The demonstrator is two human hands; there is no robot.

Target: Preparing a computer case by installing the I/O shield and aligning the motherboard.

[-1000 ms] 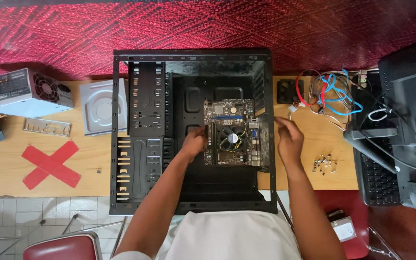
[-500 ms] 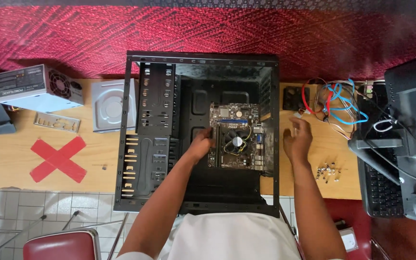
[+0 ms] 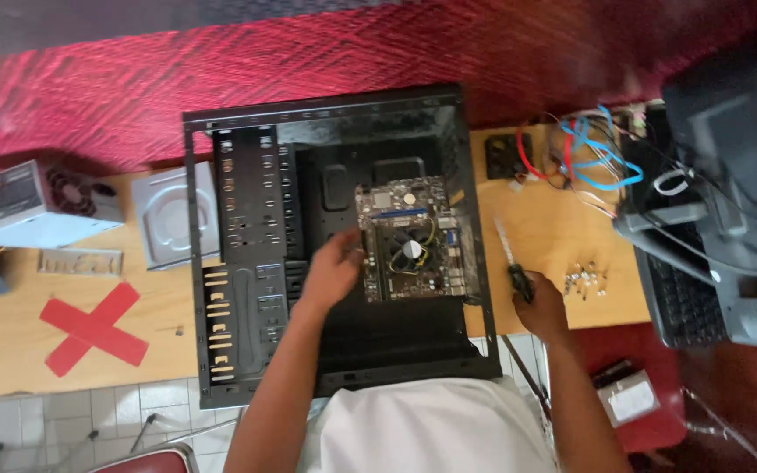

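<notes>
Your right hand (image 3: 541,307) is closed around a screwdriver (image 3: 512,258) on the wooden table (image 3: 554,228), just outside the open black computer case (image 3: 247,263). Your left hand (image 3: 333,270) rests with loose fingers at the left edge of the motherboard (image 3: 409,238), which lies inside the case. Keep the board pressed flat and steady, so it does not slip when the tool comes. The small screws (image 3: 584,278) lie near your right hand. Farther away are coloured cables (image 3: 593,153).
</notes>
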